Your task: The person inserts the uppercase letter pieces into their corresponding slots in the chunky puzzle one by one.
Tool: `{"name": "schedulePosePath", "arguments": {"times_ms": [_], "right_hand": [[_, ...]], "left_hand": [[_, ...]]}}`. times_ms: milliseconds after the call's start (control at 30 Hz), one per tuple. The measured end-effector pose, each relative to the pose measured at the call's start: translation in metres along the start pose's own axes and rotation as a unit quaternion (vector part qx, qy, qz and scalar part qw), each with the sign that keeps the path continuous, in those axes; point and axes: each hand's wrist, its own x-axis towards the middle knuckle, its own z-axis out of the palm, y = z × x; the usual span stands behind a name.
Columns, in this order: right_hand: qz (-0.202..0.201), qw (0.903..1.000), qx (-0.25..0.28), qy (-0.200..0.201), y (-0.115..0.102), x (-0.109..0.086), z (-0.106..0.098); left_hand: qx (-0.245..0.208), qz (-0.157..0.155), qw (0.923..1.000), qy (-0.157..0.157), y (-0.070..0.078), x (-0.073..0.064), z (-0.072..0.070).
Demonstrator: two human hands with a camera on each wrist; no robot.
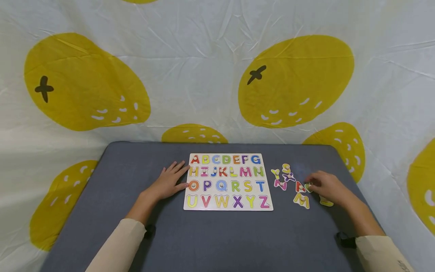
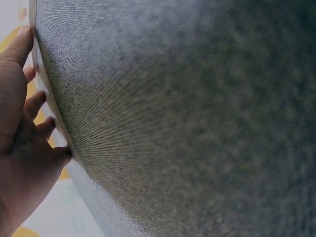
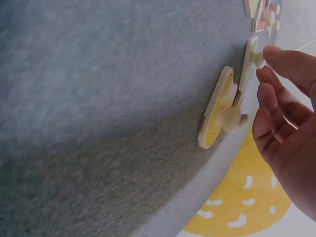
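A wooden alphabet puzzle board (image 1: 228, 207) lies on the table, with knobbed letters in several of its upper places. My left hand (image 1: 168, 181) rests at the board's left edge, fingers spread; the left wrist view shows its fingertips (image 2: 63, 154) touching that edge. On the right, my right hand (image 1: 327, 187) pinches the knob of a green letter piece (image 3: 248, 61), which lies at the table surface. Its exact letter is hidden by the fingers. Close beside it are a yellow letter piece (image 1: 326, 201), partly under the hand, and a red letter piece (image 1: 300, 186).
More loose letters lie between board and right hand: a yellow Y (image 1: 275, 173), an orange-yellow S (image 1: 286, 168), a purple X (image 1: 289, 177), a pink piece (image 1: 280, 184) and a yellow zigzag letter (image 1: 301, 200). The grey table (image 1: 217, 241) meets a fruit-patterned curtain (image 1: 190, 87) behind.
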Motion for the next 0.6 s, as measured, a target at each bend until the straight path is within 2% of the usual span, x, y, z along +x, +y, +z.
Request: {"name": "schedulePosePath", "arguments": {"times_ms": [333,600], "right_hand": [[0.021,0.9991,0.006,-0.035,0.0077,-0.0026,0.0037],[0.003,1.0,-0.001,-0.002,0.0046,-0.001,0.0027]], "left_hand": [[0.002,-0.002,1.0,0.001,-0.0005,0.0,0.0008],[0.002,-0.005,1.0,-0.001,0.0001,0.0002,0.0013]]}}
